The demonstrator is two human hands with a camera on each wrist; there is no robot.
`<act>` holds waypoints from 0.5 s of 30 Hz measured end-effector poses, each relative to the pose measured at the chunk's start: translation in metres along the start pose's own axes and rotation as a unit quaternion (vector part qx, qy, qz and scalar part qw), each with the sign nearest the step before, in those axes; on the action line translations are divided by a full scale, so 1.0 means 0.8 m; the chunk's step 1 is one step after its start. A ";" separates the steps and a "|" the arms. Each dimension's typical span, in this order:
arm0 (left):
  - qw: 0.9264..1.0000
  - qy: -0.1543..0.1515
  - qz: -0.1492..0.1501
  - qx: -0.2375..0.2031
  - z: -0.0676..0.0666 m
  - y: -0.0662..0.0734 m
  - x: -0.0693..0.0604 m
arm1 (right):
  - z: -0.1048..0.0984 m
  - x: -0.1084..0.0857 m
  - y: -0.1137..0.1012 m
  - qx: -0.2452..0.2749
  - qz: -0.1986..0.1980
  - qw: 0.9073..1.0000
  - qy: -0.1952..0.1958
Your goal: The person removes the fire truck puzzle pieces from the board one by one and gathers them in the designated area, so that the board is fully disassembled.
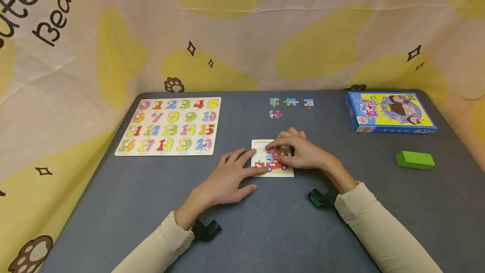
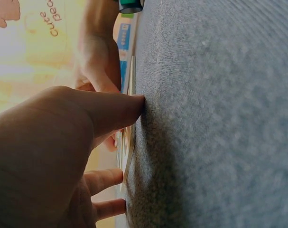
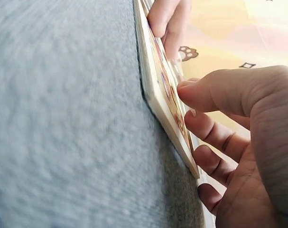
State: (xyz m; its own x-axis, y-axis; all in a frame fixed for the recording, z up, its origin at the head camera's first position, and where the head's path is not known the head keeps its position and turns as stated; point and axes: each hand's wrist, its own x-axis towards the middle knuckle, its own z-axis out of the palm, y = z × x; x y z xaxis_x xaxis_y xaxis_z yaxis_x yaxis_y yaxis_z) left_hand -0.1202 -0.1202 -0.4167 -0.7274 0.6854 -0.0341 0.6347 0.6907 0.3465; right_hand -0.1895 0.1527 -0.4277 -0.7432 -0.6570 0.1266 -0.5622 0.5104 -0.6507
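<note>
A small puzzle board (image 1: 273,175) with a red vehicle picture lies on the dark table. My left hand (image 1: 229,179) is spread at its left side, fingertips on the board's edge and lower part; in the left wrist view that hand's thumb (image 2: 117,111) touches the table. Over the board's upper right, my right hand (image 1: 303,151) touches the red picture with thumb and index finger set apart. The right wrist view shows its bent fingers (image 3: 215,133) along the board's edge (image 3: 170,127). Several loose puzzle pieces, one of them red (image 1: 275,114), lie behind the board.
A number board (image 1: 164,137) lies at the left. At the back right is a blue and yellow box (image 1: 394,129), with a green block (image 1: 415,160) in front of it. Patterned cloth (image 1: 242,33) hangs behind the table (image 1: 242,239).
</note>
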 end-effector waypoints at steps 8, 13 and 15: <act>1.000 0.004 0.000 -0.005 -0.002 0.001 0.000 | -0.007 -0.002 0.008 0.020 0.009 1.000 0.020; 1.000 -0.001 -0.004 -0.010 0.000 0.000 0.001 | -0.010 -0.004 0.016 0.024 0.012 0.999 0.031; 1.000 -0.002 -0.005 -0.011 0.001 -0.001 0.002 | -0.012 -0.004 0.019 0.024 0.015 0.999 0.035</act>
State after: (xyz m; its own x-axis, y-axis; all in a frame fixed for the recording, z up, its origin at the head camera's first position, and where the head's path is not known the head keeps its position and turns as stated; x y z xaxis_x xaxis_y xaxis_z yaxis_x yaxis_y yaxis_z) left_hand -0.1215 -0.1193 -0.4176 -0.7319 0.6801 -0.0420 0.6221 0.6922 0.3658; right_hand -0.1991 0.1684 -0.4306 -0.7841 -0.6003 0.1575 -0.5225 0.5016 -0.6895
